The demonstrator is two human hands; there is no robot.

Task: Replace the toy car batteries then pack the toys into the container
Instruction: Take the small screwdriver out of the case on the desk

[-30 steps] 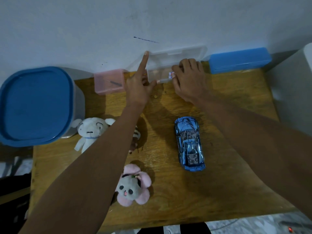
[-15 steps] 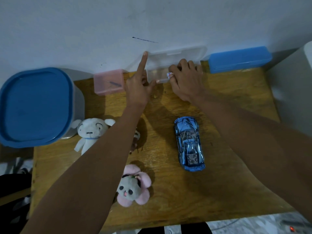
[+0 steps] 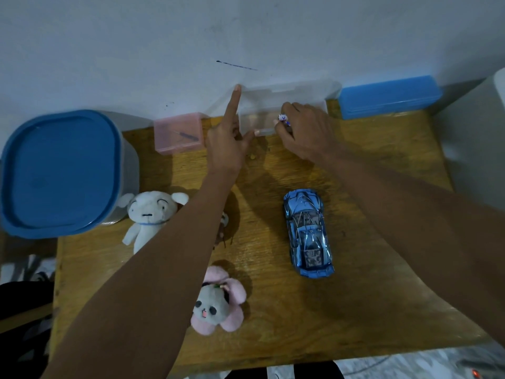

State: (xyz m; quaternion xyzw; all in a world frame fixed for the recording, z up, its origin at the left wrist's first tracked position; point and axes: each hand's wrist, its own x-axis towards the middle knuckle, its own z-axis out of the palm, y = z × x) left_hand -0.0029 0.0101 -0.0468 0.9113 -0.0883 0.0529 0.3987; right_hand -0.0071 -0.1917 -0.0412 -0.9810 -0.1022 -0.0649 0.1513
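A blue toy car (image 3: 307,231) lies on the wooden table (image 3: 355,310), right of centre. At the back stands a small clear box (image 3: 259,121) with its lid (image 3: 289,91) raised against the wall. My left hand (image 3: 226,143) braces it, index finger straight up along the lid's left end and thumb on the front rim. My right hand (image 3: 306,132) is over the box's right part and pinches a small battery (image 3: 282,118) in its fingertips. A white plush (image 3: 149,214) and a pink and grey panda plush (image 3: 216,305) lie at the left.
A large container with a blue lid (image 3: 57,170) stands at the left edge. A pink box (image 3: 177,135) and a blue box (image 3: 388,98) sit along the wall. A small brown toy (image 3: 224,222) is mostly hidden under my left forearm. A white surface (image 3: 486,132) rises at right.
My right hand has shifted slightly over the clear box with the battery in its fingertips. My left hand stays on the lid and rim.
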